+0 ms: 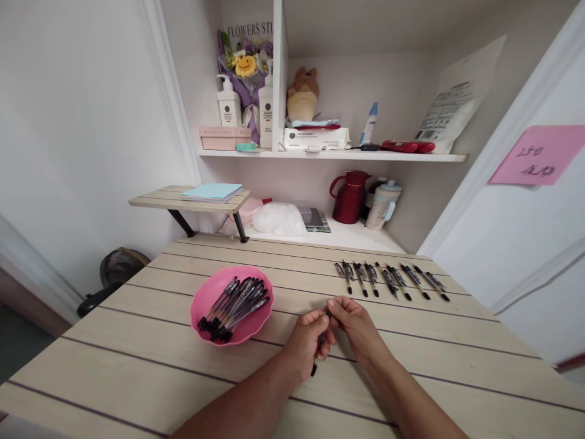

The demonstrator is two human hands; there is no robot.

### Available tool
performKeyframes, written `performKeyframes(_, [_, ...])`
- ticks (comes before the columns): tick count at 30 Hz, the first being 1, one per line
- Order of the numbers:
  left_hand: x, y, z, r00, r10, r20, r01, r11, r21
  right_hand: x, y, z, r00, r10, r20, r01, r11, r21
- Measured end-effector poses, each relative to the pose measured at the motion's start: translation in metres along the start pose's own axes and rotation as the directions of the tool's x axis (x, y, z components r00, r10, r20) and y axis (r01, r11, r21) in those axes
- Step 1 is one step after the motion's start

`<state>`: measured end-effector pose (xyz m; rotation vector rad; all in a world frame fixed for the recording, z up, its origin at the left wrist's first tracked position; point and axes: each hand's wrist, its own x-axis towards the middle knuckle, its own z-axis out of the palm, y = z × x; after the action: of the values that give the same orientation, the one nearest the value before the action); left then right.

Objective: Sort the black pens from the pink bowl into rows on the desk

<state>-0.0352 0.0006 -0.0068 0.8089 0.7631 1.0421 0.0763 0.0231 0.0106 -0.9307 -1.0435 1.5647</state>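
Note:
My left hand (307,342) is closed around a pen (314,369), whose black end sticks out below the fist. At the pen's upper end, the fingers of my right hand (351,323) are pinched together, meeting my left thumb. The fingers hide most of this pen, so its tip cannot be seen. Left of my hands is a pink bowl (199,305) with a wavy rim, holding several black capped pens (237,305). Beyond my right hand, a row of black pens (390,281) lies on the wooden table (150,341), with small dark pieces beside them.
A small raised shelf (159,196) at the back left bears blue paper (212,191). Behind the table stand a red jug (351,198), a pale cup (382,207) and a white plastic bag (278,219). An upper shelf (375,157) holds bottles, boxes and a plush toy.

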Motion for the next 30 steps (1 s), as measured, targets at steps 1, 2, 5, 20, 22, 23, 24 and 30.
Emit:
performKeyframes(1, [0.0,0.0,0.0,1.0,-0.006,-0.004,0.006,1.0,-0.003,0.0,-0.001,0.0,1.0,-0.008,-0.015,0.008,1.0,0.004])
performKeyframes(2, [0.0,0.0,0.0,1.0,-0.011,-0.006,0.011,1.0,-0.007,-0.001,-0.002,0.001,1.0,-0.006,-0.024,0.006,1.0,0.019])
performKeyframes(5, [0.0,0.001,0.0,1.0,-0.003,0.0,0.003,1.0,-0.016,-0.003,-0.005,0.003,0.999,0.044,-0.001,-0.044,0.997,0.068])
performKeyframes(20, [-0.003,0.003,0.0,0.999,-0.041,0.008,0.041,0.999,-0.013,0.02,-0.007,-0.034,0.939,-0.083,-0.333,0.09,0.996,0.006])
performKeyframes(22, [-0.002,0.004,0.0,0.999,-0.043,0.0,0.043,0.999,-0.02,0.023,-0.008,-0.049,0.92,-0.129,-0.371,0.028,0.964,-0.266])
performKeyframes(23, [-0.002,0.004,0.0,0.999,-0.043,-0.004,0.043,0.999,-0.023,0.025,-0.009,-0.056,0.916,-0.172,-0.362,0.001,0.905,-0.426])
performKeyframes(24, [-0.002,0.004,0.0,0.999,-0.043,-0.007,0.043,0.999,-0.025,0.026,-0.01,-0.062,0.916,-0.222,-0.333,-0.017,0.81,-0.586])
performKeyframes(30, [-0.002,0.004,0.0,0.999,-0.046,0.002,0.046,0.998,-0.041,0.036,-0.03,-0.069,0.931,-0.35,-0.107,-0.144,-0.083,-0.986])
